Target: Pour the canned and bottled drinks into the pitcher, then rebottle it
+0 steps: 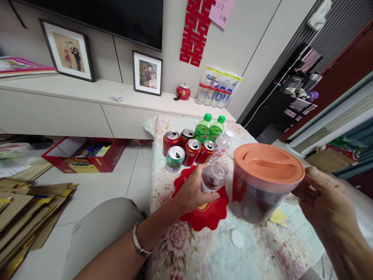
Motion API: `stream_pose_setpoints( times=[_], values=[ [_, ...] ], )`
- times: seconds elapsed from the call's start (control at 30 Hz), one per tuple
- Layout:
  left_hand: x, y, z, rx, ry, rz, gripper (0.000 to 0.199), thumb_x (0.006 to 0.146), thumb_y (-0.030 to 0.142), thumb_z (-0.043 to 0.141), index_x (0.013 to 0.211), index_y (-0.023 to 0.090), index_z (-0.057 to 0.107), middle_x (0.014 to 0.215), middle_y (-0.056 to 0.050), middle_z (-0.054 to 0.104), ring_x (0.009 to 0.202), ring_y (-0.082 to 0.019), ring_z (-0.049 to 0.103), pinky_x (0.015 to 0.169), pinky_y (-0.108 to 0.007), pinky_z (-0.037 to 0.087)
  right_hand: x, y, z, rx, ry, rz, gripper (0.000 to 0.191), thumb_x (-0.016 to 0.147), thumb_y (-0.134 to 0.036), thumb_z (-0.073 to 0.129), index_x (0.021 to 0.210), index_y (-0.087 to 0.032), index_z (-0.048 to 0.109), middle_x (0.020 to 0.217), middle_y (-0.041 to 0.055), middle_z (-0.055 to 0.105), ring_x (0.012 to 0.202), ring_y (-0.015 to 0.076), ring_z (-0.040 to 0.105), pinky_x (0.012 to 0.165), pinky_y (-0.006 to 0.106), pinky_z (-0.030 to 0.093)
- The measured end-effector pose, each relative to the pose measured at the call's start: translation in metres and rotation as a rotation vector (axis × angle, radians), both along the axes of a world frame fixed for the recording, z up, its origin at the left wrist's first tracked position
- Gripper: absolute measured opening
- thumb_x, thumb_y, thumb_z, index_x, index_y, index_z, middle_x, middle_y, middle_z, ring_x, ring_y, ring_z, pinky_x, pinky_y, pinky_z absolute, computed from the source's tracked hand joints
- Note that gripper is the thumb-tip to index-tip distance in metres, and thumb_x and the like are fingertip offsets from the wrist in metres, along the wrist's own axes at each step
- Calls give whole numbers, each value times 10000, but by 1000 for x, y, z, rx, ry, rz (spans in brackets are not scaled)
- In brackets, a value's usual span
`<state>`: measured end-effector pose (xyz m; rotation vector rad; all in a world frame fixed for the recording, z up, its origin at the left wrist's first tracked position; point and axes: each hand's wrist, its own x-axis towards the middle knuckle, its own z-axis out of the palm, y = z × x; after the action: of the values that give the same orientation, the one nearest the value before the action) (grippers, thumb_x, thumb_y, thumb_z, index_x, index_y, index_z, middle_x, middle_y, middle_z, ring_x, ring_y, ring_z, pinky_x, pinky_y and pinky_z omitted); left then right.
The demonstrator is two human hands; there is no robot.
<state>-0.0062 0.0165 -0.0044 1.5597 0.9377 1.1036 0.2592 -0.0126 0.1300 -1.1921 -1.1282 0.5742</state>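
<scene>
My left hand (189, 194) is wrapped round a clear plastic bottle (214, 178) with an uncapped mouth and some dark contents. The bottle is over a red scalloped tray (217, 216); whether it touches the tray I cannot tell. On the right, my right hand (330, 194) grips the handle side of a clear pitcher (255, 204) with an orange lid (266, 165). Dark liquid shows inside the pitcher, which looks roughly upright beside the bottle. A loose white cap (236, 238) lies on the flowered tablecloth in front of the pitcher.
Behind the tray stand several opened cans (190, 153), two green bottles (202, 130) and a clear bottle with a white cap (224, 142). A yellow cloth (278, 217) lies by the pitcher. Left on the floor are a red box (87, 155) and flattened cardboard (26, 217).
</scene>
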Motion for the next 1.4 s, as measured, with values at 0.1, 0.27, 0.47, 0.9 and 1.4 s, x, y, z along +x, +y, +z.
stream_pose_setpoints(
  times=[0.1,0.27,0.47,0.9,1.4],
  values=[
    [0,-1,1,-3,0,10,706,674,252,808,1278,252,442,1258,-77,682,1136,-296,676,1009,-479,534,0,4,-6,-9,93,-40,544,558,-452,935,430,-191,476,467,-41,296,408,83,294,375,252,218],
    [0,-3,4,-8,12,17,703,684,250,780,1295,260,432,1246,-63,690,1128,-282,685,1001,-458,550,-5,17,-25,78,193,-92,579,590,-449,909,467,-183,409,486,-61,296,429,60,254,397,223,183],
    [-2,-3,8,-25,11,8,680,688,270,777,1282,253,446,1233,-64,698,1107,-278,699,985,-438,561,-2,34,-47,130,249,-88,556,615,-413,890,478,-182,404,491,-72,277,436,48,220,418,227,136],
    [-3,0,-4,-28,63,10,700,741,359,800,1312,270,405,1226,-40,686,1111,-263,688,1012,-434,542,4,51,-55,173,344,-109,579,620,-474,888,472,-192,405,478,-85,250,442,46,187,419,223,128],
    [-4,-3,5,-98,12,-54,668,755,341,808,1290,260,416,1192,-26,672,1087,-241,678,989,-383,534,-10,74,-87,156,356,-101,616,714,-541,827,568,-211,328,496,-106,260,438,43,185,400,202,152]
  ],
)
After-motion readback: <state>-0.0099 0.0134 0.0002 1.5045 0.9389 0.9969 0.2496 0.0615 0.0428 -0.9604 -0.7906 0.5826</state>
